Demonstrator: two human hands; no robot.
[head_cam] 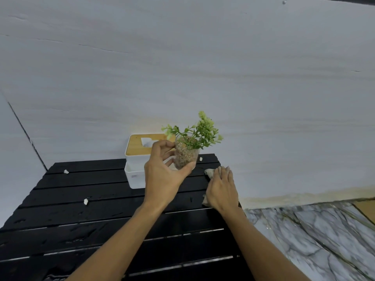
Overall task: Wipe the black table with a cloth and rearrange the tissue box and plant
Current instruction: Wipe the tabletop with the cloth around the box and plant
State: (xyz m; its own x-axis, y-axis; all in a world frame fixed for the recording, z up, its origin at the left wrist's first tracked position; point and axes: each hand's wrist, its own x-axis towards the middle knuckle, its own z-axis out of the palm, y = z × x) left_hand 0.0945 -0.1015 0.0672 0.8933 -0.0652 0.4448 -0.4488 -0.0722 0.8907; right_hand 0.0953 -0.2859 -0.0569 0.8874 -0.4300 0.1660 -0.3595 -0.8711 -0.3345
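Observation:
My left hand (162, 171) holds the plant (187, 151), a clear glass of gravel with green sprigs, lifted above the far part of the black slatted table (91, 226). My right hand (221, 189) presses flat on a beige cloth (210, 173) at the table's far right edge; most of the cloth is hidden under the palm. The white tissue box (135, 167) with a wooden lid stands against the wall, just left of and behind the plant.
Small white scraps lie on the table: one scrap (66, 171) at the far left, a second scrap (86, 201) nearer the middle, a third scrap (201, 159) by the plant. The tabletop looks wet. A white wall (223, 78) runs behind; marble floor (314, 236) lies to the right.

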